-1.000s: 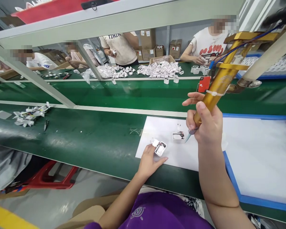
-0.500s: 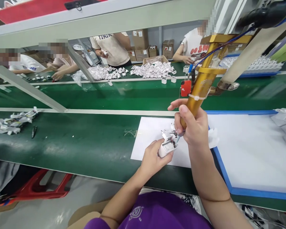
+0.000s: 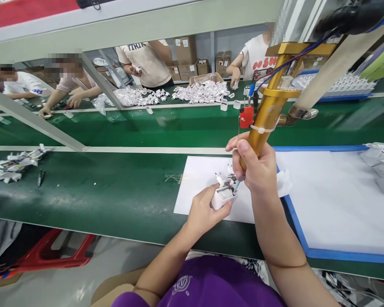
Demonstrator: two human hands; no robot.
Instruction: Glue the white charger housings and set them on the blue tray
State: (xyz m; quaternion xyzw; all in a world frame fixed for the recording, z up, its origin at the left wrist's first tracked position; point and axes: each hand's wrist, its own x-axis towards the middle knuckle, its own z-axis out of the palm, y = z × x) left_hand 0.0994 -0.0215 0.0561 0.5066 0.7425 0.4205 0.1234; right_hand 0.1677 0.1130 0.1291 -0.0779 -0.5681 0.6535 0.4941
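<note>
Across the green tabletop [image 3: 115,192] one white sheet [image 3: 198,187] is laid, with a blue-edged white tray [image 3: 339,204] just beside it on the right; a few pale parts [image 3: 379,164] are seen in the tray's far corner. Four co-workers are seen beyond, behind two heaps of white parts [image 3: 176,94]. One gold dispenser [image 3: 269,113] is gripped in a fist by the right hand [image 3: 259,170], its barrel tilted and its tip held down at one white charger shell [image 3: 224,194]. The shell is pinched above the sheet by the left hand [image 3: 205,211], thumb on its near side, opening turned up. One smaller heap of parts [image 3: 14,160] lies far left.
</note>
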